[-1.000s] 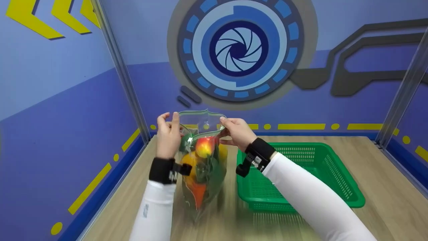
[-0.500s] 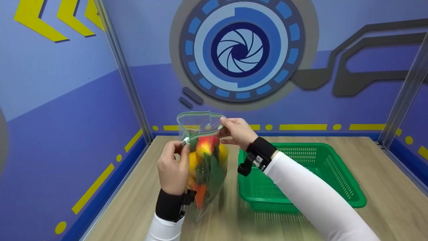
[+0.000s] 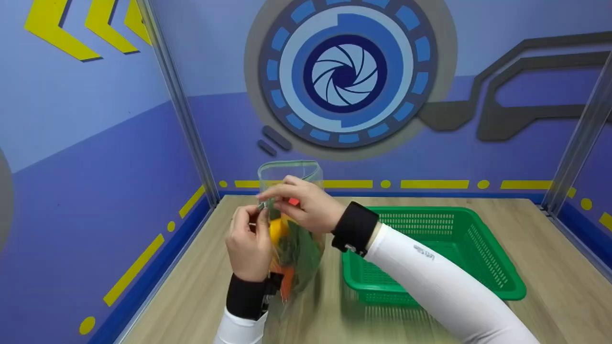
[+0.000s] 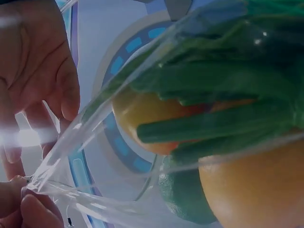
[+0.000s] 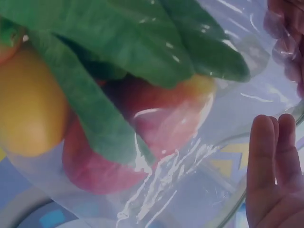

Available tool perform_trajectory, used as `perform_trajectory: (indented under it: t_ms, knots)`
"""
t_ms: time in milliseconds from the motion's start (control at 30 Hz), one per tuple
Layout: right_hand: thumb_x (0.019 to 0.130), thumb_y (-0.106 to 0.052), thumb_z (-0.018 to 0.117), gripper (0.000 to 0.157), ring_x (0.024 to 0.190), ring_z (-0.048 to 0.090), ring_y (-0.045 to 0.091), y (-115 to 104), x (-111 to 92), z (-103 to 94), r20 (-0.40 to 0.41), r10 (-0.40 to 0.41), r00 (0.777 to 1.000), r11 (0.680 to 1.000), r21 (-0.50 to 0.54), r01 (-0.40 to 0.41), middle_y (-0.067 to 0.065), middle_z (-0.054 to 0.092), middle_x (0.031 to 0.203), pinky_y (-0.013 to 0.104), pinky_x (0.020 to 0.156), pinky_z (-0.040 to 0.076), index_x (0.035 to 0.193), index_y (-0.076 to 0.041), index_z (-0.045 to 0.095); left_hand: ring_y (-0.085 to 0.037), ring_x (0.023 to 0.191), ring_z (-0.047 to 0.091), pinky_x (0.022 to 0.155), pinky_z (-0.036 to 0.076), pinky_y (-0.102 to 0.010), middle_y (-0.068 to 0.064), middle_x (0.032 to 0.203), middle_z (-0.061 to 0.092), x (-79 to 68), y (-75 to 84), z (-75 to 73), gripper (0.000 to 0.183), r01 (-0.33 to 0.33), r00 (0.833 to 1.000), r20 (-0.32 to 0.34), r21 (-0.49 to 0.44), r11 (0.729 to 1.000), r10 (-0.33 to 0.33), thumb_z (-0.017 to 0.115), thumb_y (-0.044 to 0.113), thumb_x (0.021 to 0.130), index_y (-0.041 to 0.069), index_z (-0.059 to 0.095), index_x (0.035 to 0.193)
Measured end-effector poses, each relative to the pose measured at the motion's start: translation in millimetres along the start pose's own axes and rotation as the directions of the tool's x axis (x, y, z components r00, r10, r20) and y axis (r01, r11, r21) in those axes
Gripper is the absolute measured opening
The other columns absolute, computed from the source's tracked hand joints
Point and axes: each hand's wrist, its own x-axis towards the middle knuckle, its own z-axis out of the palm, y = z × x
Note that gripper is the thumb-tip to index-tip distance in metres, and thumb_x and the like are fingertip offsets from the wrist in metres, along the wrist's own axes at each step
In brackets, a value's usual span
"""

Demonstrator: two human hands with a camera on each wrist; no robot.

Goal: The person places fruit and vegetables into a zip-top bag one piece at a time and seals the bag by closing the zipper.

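A clear zip bag point(image 3: 291, 167) stands upright on the table, its top gaping, filled with produce that looks artificial. Through the plastic show green leaves point(image 3: 306, 251), a yellow fruit point(image 3: 278, 232) and an orange, carrot-like piece point(image 3: 286, 282). A red and yellow fruit point(image 5: 166, 111) appears in the right wrist view. My left hand point(image 3: 248, 246) pinches the zip at the bag's near left corner, where a small white slider sits. Across the bag's front reaches my right hand point(image 3: 311, 205), fingers extended toward that corner, fingertips close to the left hand's.
A green perforated basket point(image 3: 497, 267) stands on the table point(image 3: 559, 267) just right of the bag. Blue printed panels point(image 3: 210, 110) rise behind and at the sides, with metal posts point(image 3: 184, 110) at the corners.
My left hand lowered to the near left corner and pinched the zip there. My right hand let go of the bag's right edge and moved left to the same corner.
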Motion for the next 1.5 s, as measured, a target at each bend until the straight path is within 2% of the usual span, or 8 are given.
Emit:
perform_trajectory:
  t_ms: [67,200,367,767,967,1200,1333,1500]
  knots:
    - [0.104,-0.011,0.059,0.028,0.087,0.047,0.024,-0.8,2.9,-0.6,0.021,0.016,1.000,1.000,-0.027,-0.015,0.012,0.059,0.105,0.027,0.074,0.039,0.130,-0.014,0.069,-0.022,0.066,0.058,0.062,0.053,-0.026,-0.013,0.079,0.060,0.1,0.3,-0.6,0.007,-0.025,1.000,0.001,0.010,1.000,0.025,0.070,-0.003,0.092,-0.002,0.064,0.092]
    - [0.103,-0.012,0.060,0.019,0.088,0.050,0.023,-0.7,8.4,-0.3,0.023,0.006,1.000,0.998,-0.065,-0.004,0.012,0.060,0.104,0.033,0.076,0.045,0.119,-0.012,0.070,-0.021,0.064,0.058,0.060,0.053,-0.026,-0.012,0.077,0.061,0.1,1.0,-1.3,0.005,-0.051,0.999,-0.003,0.003,0.999,0.051,0.069,-0.003,0.093,-0.002,0.065,0.091]
    - [0.105,-0.011,0.057,0.015,0.087,0.050,0.024,0.2,11.6,-0.7,0.050,-0.005,0.999,0.993,-0.119,0.011,0.013,0.056,0.102,0.033,0.078,0.045,0.117,-0.010,0.067,-0.019,0.062,0.057,0.058,0.052,-0.024,-0.010,0.075,0.059,-1.1,2.1,-1.6,0.008,-0.049,0.998,-0.027,0.004,0.999,0.049,0.069,-0.004,0.093,-0.001,0.063,0.088]
    - [0.106,-0.010,0.054,0.016,0.092,0.054,0.025,23.1,14.3,-8.0,-0.004,0.130,0.992,0.974,-0.188,-0.128,0.012,0.060,0.106,0.036,0.082,0.049,0.114,-0.014,0.068,-0.016,0.063,0.057,0.060,0.048,-0.014,-0.009,0.074,0.058,-1.1,3.3,-3.1,0.010,-0.020,0.999,-0.038,-0.019,1.000,0.020,0.070,-0.004,0.092,-0.002,0.062,0.087]
    - [0.107,-0.010,0.052,0.017,0.090,0.054,0.028,38.9,13.5,-10.8,-0.015,0.230,0.973,0.947,-0.227,-0.228,0.014,0.053,0.102,0.038,0.083,0.048,0.117,-0.013,0.066,-0.015,0.064,0.056,0.060,0.048,-0.014,-0.008,0.073,0.058,-2.1,3.5,-4.0,0.010,-0.016,0.999,-0.041,-0.037,0.999,0.015,0.070,-0.005,0.092,-0.001,0.062,0.087]
    - [0.107,-0.010,0.053,0.017,0.100,0.058,0.034,61.6,9.5,-16.6,-0.043,0.340,0.940,0.911,-0.234,-0.340,0.016,0.051,0.107,0.043,0.091,0.050,0.119,-0.013,0.064,-0.015,0.063,0.056,0.059,0.047,-0.013,-0.007,0.073,0.058,-3.5,2.5,-5.9,0.011,-0.031,0.998,-0.047,-0.064,0.997,0.028,0.070,-0.006,0.092,-0.001,0.062,0.086]
    - [0.107,-0.010,0.051,0.017,0.104,0.059,0.035,73.1,4.7,-20.1,-0.058,0.376,0.925,0.897,-0.226,-0.380,0.018,0.051,0.110,0.045,0.093,0.050,0.121,-0.011,0.062,-0.015,0.063,0.056,0.058,0.047,-0.014,-0.007,0.073,0.058,-4.5,2.0,-6.9,0.010,-0.033,0.998,-0.050,-0.083,0.996,0.029,0.069,-0.006,0.092,-0.001,0.062,0.086]
    - [0.108,-0.011,0.051,0.015,0.098,0.057,0.034,85.2,-1.6,-23.3,-0.090,0.402,0.911,0.882,-0.231,-0.412,0.018,0.051,0.110,0.042,0.088,0.048,0.119,-0.011,0.061,-0.014,0.063,0.055,0.057,0.047,-0.014,-0.006,0.072,0.057,-6.0,3.0,-8.3,0.011,-0.023,0.999,-0.047,-0.101,0.995,0.018,0.069,-0.005,0.093,0.000,0.063,0.086]
